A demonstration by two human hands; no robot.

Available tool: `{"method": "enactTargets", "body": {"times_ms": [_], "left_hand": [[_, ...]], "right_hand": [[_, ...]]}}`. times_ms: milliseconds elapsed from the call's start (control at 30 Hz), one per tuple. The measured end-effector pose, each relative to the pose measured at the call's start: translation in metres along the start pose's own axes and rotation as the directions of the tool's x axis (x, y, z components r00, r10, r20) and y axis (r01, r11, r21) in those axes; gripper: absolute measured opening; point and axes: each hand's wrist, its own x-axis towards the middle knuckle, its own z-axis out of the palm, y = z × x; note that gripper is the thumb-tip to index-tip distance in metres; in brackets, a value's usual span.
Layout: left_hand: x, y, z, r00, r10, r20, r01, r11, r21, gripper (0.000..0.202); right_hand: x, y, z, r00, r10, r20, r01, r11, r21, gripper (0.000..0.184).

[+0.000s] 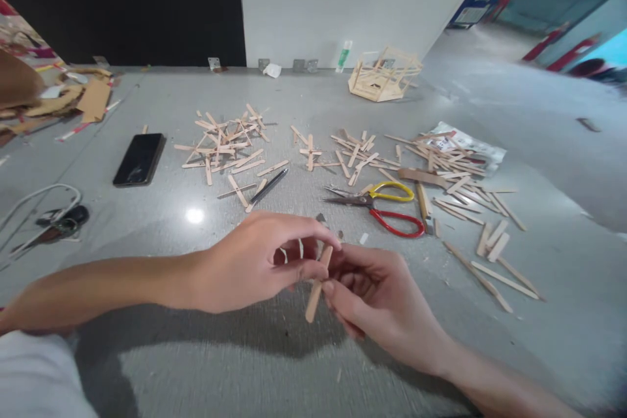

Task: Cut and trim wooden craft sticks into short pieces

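Just above the grey tabletop, a popsicle stick (314, 300) is held between both hands, its lower end pointing toward me. My left hand (264, 255) pinches its upper part between thumb and fingers. My right hand (375, 297) grips it from the right with thumb and curled fingers; part of the stick is hidden there. Beyond the hands lie scissors (375, 202) with one yellow and one red handle. A dark pen (268, 186) rests behind my left hand, close to two crossed sticks (238, 191).
Piles of joined sticks (225, 140) and loose sticks (445, 157) spread across the table. A stick-built frame (385, 78) stands by the white panel. A phone (140, 160) and keys with a cable (63, 219) lie left. A utility knife (424, 209) lies right of the scissors.
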Motion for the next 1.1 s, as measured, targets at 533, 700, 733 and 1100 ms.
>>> {"method": "enactTargets", "body": {"times_ms": [533,700,733,1100], "left_hand": [[0.013,-0.006,-0.009,0.946,-0.2,0.254,0.284,0.89,-0.358,0.024],[0.012,-0.007,-0.008,0.95,-0.181,0.254,0.269,0.888,-0.372,0.024],[0.011,-0.007,-0.007,0.95,-0.181,0.255,0.269,0.888,-0.372,0.024],[0.009,-0.006,-0.007,0.953,-0.187,0.238,0.269,0.882,-0.386,0.023]], "right_hand": [[0.001,0.007,-0.003,0.995,0.094,0.043,-0.099,0.984,0.151,0.023],[0.0,0.009,-0.003,0.996,0.075,0.044,-0.08,0.989,0.128,0.027],[0.0,0.009,-0.003,0.996,0.073,0.045,-0.078,0.989,0.124,0.029],[-0.001,0.012,-0.002,0.998,0.031,0.049,-0.036,0.995,0.09,0.04]]}}
